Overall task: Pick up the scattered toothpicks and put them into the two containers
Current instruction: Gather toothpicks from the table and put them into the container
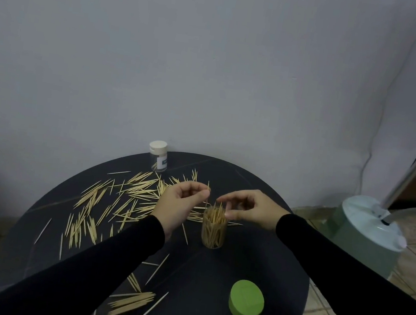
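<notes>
Many wooden toothpicks lie scattered over the left half of a round black table. An open clear container, packed with upright toothpicks, stands near the table's middle. My left hand is just left of it and pinches a toothpick upright between thumb and fingers. My right hand hovers over the container's rim with fingers spread, touching the tips of the toothpicks inside. A second clear container with a white cap stands shut at the table's far edge.
A green oval lid lies near the table's front right. More toothpicks lie at the front edge under my left sleeve. A pale green bucket with a metal handle stands on the tiled floor at right. The wall is close behind.
</notes>
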### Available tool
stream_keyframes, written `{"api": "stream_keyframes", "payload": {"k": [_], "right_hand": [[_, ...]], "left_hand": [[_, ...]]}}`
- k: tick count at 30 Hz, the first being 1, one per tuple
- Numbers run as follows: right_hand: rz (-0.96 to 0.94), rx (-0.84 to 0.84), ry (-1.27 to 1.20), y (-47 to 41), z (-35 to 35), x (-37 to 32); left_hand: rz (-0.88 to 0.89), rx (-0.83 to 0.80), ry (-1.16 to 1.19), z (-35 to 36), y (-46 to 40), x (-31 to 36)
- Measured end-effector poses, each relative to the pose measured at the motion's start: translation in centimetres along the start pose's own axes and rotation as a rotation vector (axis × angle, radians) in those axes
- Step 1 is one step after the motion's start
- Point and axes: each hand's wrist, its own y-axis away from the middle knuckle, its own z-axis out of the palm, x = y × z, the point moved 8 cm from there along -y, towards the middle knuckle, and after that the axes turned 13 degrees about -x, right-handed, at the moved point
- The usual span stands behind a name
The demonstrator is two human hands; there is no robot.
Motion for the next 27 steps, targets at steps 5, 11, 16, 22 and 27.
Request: {"api": "stream_keyframes", "payload": {"k": [5,11,16,22,27], "right_hand": [[0.092,-0.094,0.073,-0.1,1.0,0.6],[0.102,-0.09,0.095,-0.2,0.9,0.6],[0.094,-0.084,0.113,-0.3,0.9,0.6],[0.053,-0.098,0.117,-0.2,1.0,0.5],[0.027,-0.092,0.1,-0.1,0.8,0.5]], "left_hand": [[-0.028,-0.073,-0.022,0.8,0.5,0.1],[-0.017,-0.117,0.021,1.2,0.6,0.1],[0.005,-0.13,-0.208,1.0,0.7,-0.9],[0.35,-0.285,-1.264,3.6,2.2,1.4],[0.386,-0.255,-1.401,4.7,2.4,1.4]]}}
